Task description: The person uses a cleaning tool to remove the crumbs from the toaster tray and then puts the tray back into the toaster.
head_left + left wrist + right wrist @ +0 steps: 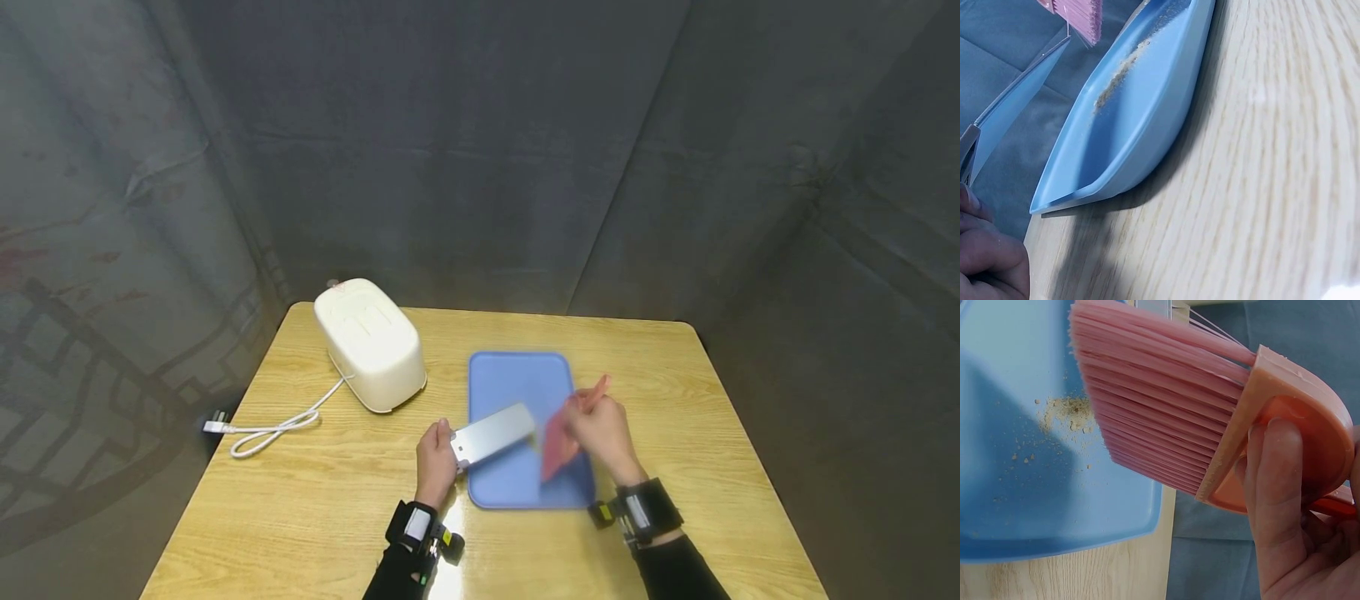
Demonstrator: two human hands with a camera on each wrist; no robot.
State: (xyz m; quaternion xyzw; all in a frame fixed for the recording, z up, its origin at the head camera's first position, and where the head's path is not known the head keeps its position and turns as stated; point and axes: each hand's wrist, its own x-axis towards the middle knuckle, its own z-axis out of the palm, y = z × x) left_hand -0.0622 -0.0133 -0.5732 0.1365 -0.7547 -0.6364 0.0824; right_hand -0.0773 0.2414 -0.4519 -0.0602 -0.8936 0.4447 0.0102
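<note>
My left hand (435,467) grips one end of a flat silver metal crumb tray (493,433), which tilts above a blue tray (517,367). In my right hand (606,429) is a pink bristle brush (1163,394) with an orange-pink handle, fingers pressed into its hollow body. Its bristles hang over the blue tray, close to the crumb tray's free end. Light brown crumbs (1072,412) lie scattered in the blue tray; the left wrist view shows them as a streak (1116,78). Only part of the left hand appears in that view.
A cream-white toaster-like appliance (367,342) stands at the back left of the wooden table (645,358). Its white cord (277,429) is bundled, with the plug near the left edge. Grey cloth (450,167) hangs behind and at both sides.
</note>
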